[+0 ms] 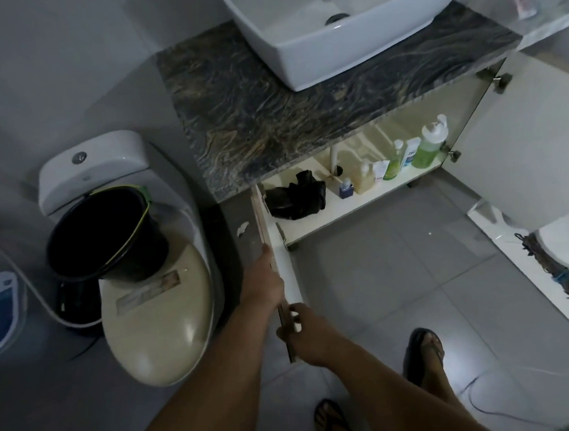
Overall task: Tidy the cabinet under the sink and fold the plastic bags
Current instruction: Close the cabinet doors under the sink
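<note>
The cabinet under the sink stands open, its white shelf (341, 207) in view. A crumpled heap of black plastic bags (297, 195) lies at the shelf's left end. Several bottles (408, 156) stand in a row to the right of the bags. The left cabinet door (282, 260) is swung out toward me, seen edge-on. My left hand (264, 279) lies against the door's outer face. My right hand (302, 334) grips the door's near edge. The right door (528, 146) hangs wide open.
A white basin (323, 43) sits on the dark marble counter (249, 108). Left of the cabinet is a toilet (154, 316) with a black bucket (105, 231) on its lid. My sandalled feet (423, 358) stand on grey tiles. A broom (563, 270) lies at the right.
</note>
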